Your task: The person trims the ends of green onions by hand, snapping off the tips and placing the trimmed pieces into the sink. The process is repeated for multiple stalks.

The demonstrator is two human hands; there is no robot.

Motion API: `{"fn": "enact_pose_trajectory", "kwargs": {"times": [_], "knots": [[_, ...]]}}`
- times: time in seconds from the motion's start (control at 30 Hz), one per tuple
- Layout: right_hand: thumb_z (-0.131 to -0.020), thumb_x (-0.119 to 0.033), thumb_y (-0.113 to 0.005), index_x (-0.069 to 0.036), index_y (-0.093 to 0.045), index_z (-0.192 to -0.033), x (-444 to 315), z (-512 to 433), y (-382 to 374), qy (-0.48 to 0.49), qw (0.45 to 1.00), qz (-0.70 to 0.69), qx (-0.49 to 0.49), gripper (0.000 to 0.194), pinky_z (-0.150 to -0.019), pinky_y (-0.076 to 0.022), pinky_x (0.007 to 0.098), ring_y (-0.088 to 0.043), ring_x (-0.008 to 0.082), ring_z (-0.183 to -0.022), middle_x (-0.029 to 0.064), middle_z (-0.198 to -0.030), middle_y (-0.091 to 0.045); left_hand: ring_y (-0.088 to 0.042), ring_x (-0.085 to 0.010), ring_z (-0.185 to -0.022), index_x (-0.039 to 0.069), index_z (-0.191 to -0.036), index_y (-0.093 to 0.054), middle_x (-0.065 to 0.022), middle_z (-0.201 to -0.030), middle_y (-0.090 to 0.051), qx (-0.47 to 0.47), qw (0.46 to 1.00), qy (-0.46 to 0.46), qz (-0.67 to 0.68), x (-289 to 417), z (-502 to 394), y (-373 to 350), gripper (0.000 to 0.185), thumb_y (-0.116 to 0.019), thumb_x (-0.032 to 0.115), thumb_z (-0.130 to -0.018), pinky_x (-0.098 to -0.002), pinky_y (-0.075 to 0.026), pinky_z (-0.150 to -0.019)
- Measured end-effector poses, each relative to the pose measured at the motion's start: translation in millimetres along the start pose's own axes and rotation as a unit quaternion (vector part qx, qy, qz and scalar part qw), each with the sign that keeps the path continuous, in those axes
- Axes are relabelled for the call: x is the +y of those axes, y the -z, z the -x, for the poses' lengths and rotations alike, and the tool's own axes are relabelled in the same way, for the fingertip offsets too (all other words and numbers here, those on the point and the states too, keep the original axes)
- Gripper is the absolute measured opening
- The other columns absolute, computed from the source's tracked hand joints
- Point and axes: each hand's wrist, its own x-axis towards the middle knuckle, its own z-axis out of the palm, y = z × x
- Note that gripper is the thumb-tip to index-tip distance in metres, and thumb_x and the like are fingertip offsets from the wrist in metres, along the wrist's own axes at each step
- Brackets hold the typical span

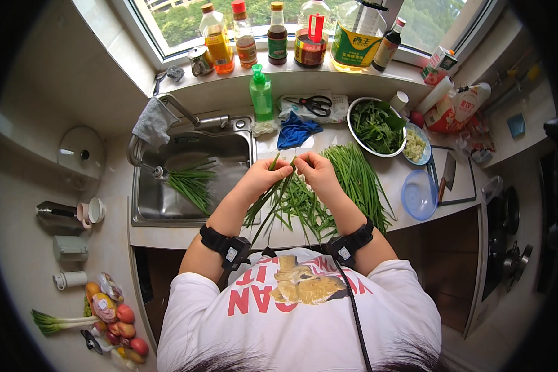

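Observation:
Long green leaves that look like garlic chives point(279, 186) are pinched in my left hand point(268, 176), their ends hanging towards the counter's front edge. Close beside it, my right hand point(317, 171) has its fingertips on the upper ends of the same leaves. Below and between my hands lies a loose heap of leaves point(307, 204) on the counter. A thick bundle of long chives point(355, 181) spreads just right of my right forearm. More chives point(193, 183) rest in the steel sink point(230, 174) at the left, under the faucet.
A steel bowl of leafy greens point(376, 128), a plate of chopped pale food point(416, 145), a blue plastic bowl point(419, 194) and a cleaver point(448, 174) on a cutting board stand right. Behind are a blue cloth point(297, 131), scissors point(317, 104) and a green pump bottle point(261, 95).

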Motion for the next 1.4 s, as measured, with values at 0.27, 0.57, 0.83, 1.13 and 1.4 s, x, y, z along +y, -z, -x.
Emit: {"fn": "enact_pose_trajectory", "kwargs": {"times": [0.27,0.57,0.83,1.13,1.4], "knots": [[-0.089,-0.016,-0.057,-0.001,-0.061,-0.089,0.7,0.5,5.5,-0.038,0.998,-0.044,0.006,0.015,-0.051,-0.0362,0.0205,-0.048,0.0043,-0.06,-0.0027,-0.074,-0.058,-0.057,-0.0065,-0.073,0.0,-0.097,-0.066,-0.0008,-0.083,-0.063,0.02,1.0,0.015,0.012,1.8,-3.2,0.0,0.022,-0.065,0.019,-0.085,-0.0216,-0.045,-0.065],[-0.087,-0.014,-0.057,0.0,-0.058,-0.095,1.7,-4.6,12.7,0.171,0.938,0.302,-0.003,0.015,-0.052,-0.04,0.0251,-0.047,0.0093,-0.056,0.0015,-0.066,-0.055,-0.057,-0.0083,-0.076,-0.003,-0.097,-0.065,-0.0026,-0.083,-0.064,-0.003,0.999,0.013,-0.038,2.2,-4.3,6.6,0.021,-0.064,0.015,-0.085,-0.0222,-0.045,-0.07],[-0.092,-0.017,-0.052,-0.003,-0.058,-0.09,12.7,-4.5,1.7,-0.055,0.998,-0.03,-0.031,0.016,-0.049,-0.0341,0.0225,-0.044,0.0064,-0.055,-0.0023,-0.073,-0.055,-0.055,-0.0058,-0.072,0.001,-0.096,-0.064,-0.0007,-0.08,-0.063,-0.004,0.998,0.063,0.015,-4.6,-6.6,15.6,0.022,-0.064,0.021,-0.086,-0.0203,-0.043,-0.066],[-0.088,-0.015,-0.058,-0.002,-0.06,-0.088,15.1,-10.3,0.1,0.031,0.997,0.069,0.007,0.014,-0.053,-0.0357,0.0217,-0.045,0.0057,-0.059,-0.0025,-0.067,-0.054,-0.058,-0.0087,-0.072,0.0,-0.091,-0.063,-0.0043,-0.076,-0.065,-0.002,0.998,-0.037,-0.041,-4.6,-12.4,9.5,0.019,-0.065,0.018,-0.085,-0.022,-0.043,-0.071],[-0.089,-0.015,-0.056,-0.001,-0.06,-0.088,7.3,-10.6,-2.2,0.045,0.997,0.055,0.014,0.014,-0.052,-0.036,0.0215,-0.045,0.0052,-0.058,-0.0015,-0.064,-0.052,-0.055,-0.0057,-0.065,0.002,-0.09,-0.065,-0.0012,-0.074,-0.064,-0.008,0.997,-0.048,-0.051,0.0,-13.5,8.5,0.018,-0.064,0.02,-0.086,-0.0198,-0.041,-0.063]]}}
